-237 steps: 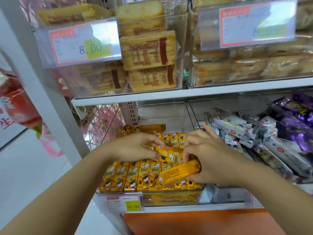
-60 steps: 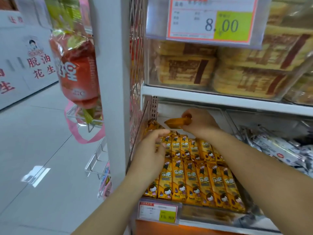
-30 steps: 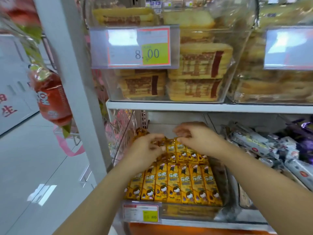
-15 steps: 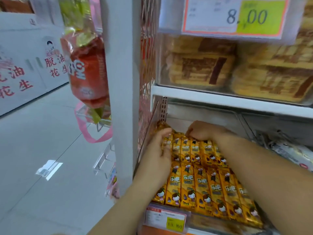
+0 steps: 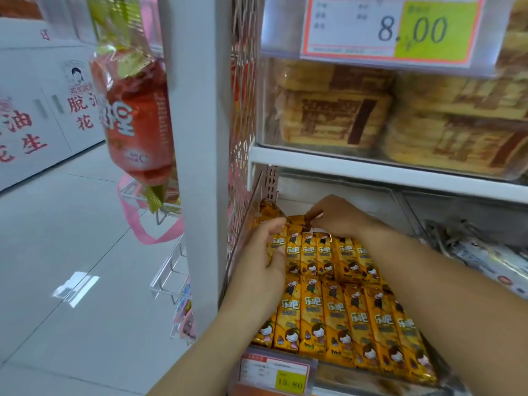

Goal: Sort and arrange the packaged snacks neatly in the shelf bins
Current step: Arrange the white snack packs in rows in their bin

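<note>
Reaching up from the lower edge, the left forearm angles into the clear bin [image 5: 337,372], where yellow snack packets [image 5: 337,318] lie in two tidy rows. The left hand [image 5: 261,270] curls its fingers round the leftmost packet [image 5: 275,244] of the rear row. Farther back, the right hand [image 5: 340,217], knuckles up, pinches a loose packet [image 5: 295,220] by its end.

Glossy yellow foil-like snack packets [image 5: 337,318], clear plastic bin [image 5: 323,370], shiny smooth floor tiles [image 5: 71,252], perforated metal side panel [image 5: 243,110]
</note>
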Motion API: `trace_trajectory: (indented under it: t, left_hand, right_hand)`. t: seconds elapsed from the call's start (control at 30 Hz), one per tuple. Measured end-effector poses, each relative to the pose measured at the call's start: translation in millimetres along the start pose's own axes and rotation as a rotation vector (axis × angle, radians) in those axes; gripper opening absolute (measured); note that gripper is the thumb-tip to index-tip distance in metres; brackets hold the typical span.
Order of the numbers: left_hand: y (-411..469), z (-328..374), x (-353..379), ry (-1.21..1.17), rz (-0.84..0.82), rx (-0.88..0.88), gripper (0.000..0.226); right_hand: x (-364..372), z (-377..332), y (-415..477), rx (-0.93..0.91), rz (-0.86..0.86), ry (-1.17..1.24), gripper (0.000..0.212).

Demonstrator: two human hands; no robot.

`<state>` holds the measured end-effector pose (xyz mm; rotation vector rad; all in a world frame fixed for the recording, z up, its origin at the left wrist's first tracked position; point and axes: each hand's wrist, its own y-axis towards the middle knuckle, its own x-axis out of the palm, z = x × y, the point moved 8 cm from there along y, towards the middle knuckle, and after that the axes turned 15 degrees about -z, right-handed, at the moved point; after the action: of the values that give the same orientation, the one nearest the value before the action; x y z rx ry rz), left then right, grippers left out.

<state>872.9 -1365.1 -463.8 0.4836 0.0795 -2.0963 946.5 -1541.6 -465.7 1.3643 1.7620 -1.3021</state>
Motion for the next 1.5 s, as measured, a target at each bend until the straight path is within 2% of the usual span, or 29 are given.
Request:
trace_trajectory:
  t: [0.07, 0.2, 0.3, 0.37, 0.43, 0.5, 0.57, 0.73, 0.87, 1.03, 1.13, 1.37, 1.5]
  left_hand:
    - [0.0, -0.3, -0.6, -0.014, 0.008, 0.000, 0.044]
    - [-1.7, -1.8, -0.5, -0.019, 0.014, 0.004, 0.042]
    - [-2.5, -1.3, -0.5, 0.003, 0.007, 0.009, 0.043]
    - [-2.9, -2.0, 0.0, 0.016, -0.003, 0.008, 0.043]
    - [-3.2, -2.7, 0.5, 0.020, -0.016, 0.000, 0.042]
    - [-3.2, -3.5, 0.5, 0.019, -0.021, -0.008, 0.041]
    - [-3.4, -4.3, 0.8, 0.015, -0.025, -0.013, 0.041]
    - [-3.4, -4.1, 1.2, 0.020, -0.022, -0.019, 0.041]
    - [-3.0, -2.5, 2.0, 0.023, -0.028, -0.022, 0.042]
    - [-3.4, -1.2, 2.2, 0.011, -0.027, -0.024, 0.043]
    - [-3.9, -2.2, 2.1, 0.003, -0.018, -0.030, 0.042]
    - [-4.0, -1.4, 1.6, 0.008, -0.025, -0.026, 0.043]
    - [-4.2, -0.5, 1.8, 0.025, -0.024, -0.018, 0.044]
  right_hand:
    - [0.5, -6.3, -1.6, -0.025, 0.079, 0.097, 0.028]
    - [11.6, -20.1, 10.8, 0.012, 0.085, 0.173, 0.042]
    - [4.7, -8.5, 18.2, 0.155, 0.208, 0.088, 0.033]
    - [7.3, 7.1, 19.2, 0.285, 0.161, -0.051, 0.023]
    - [18.3, 18.4, 22.1, 0.331, 0.019, -0.126, 0.020]
    - [28.6, 21.1, 28.1, 0.299, -0.090, -0.115, 0.025]
    - [31.5, 17.3, 30.9, 0.257, -0.127, -0.072, 0.028]
    - [23.9, 13.0, 26.3, 0.202, -0.094, 0.024, 0.031]
    - [19.2, 9.8, 21.9, 0.131, -0.085, 0.091, 0.043]
    - [9.4, 0.4, 15.7, 0.022, -0.014, 0.179, 0.037]
    - [9.6, -5.4, 14.9, -0.018, -0.005, 0.236, 0.042]
    - [8.3, -18.3, 17.5, -0.075, 0.058, 0.375, 0.046]
    - [12.1, -28.7, 20.3, -0.078, 0.074, 0.368, 0.042]
